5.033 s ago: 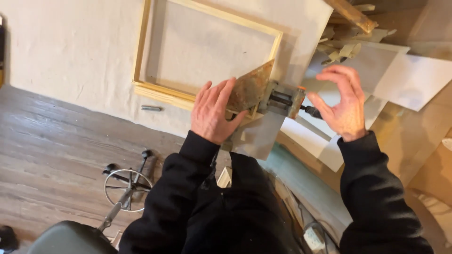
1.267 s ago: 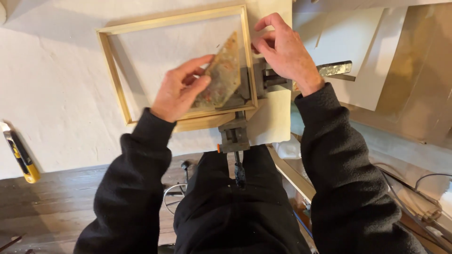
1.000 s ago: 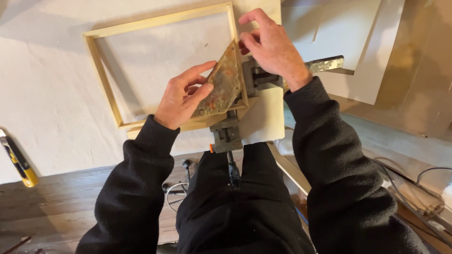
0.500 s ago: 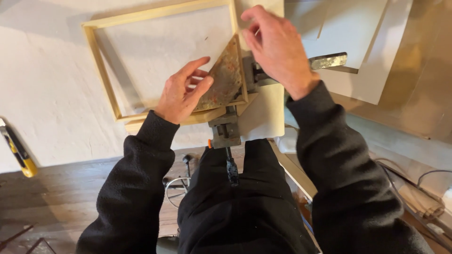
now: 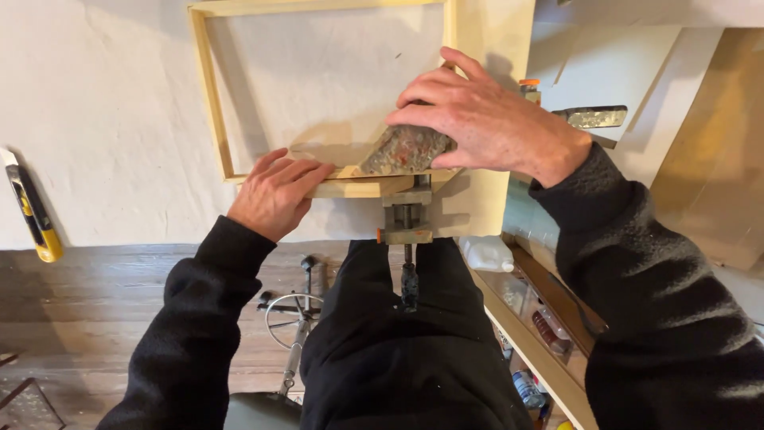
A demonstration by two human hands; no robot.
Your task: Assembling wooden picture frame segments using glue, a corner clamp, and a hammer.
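Two bare hands work at the lower right corner of a pale wooden frame [image 5: 208,103], which lies flat on a white work surface [image 5: 103,119]. The right hand [image 5: 485,119] curls over a mottled grey-brown triangular corner block [image 5: 402,151], fingers bent and grasping it from above; the block sits on the frame's corner, and its far edge is hidden under the fingers. The left hand [image 5: 274,195] lies flat and relaxed, fingers extended and unclenched, pressing on the frame's lower rail [image 5: 350,185] just left of the block. Below the corner, a metal screw clamp [image 5: 406,231] with an orange-trimmed bar and a dark handle hangs toward the person's lap. A second arm of it seems to run off to the right behind the right hand, though that stretch is largely covered. The frame's top rail is cut off by the upper edge of the view.

At lower right, an open wooden shelf [image 5: 549,374] holds small items: a white plastic bottle [image 5: 487,253] lying on its side, a dark reddish cylinder [image 5: 549,330] and a small can-like container [image 5: 527,388]; their labels are too small to make out. At far left, a yellow-and-black utility knife [image 5: 32,219] rests on the white surface, partly cropped. White panels [image 5: 605,56] and a brown board [image 5: 708,175] lie at upper right. A stool's metal footring [image 5: 290,318] shows over the plank floor [image 5: 95,318].
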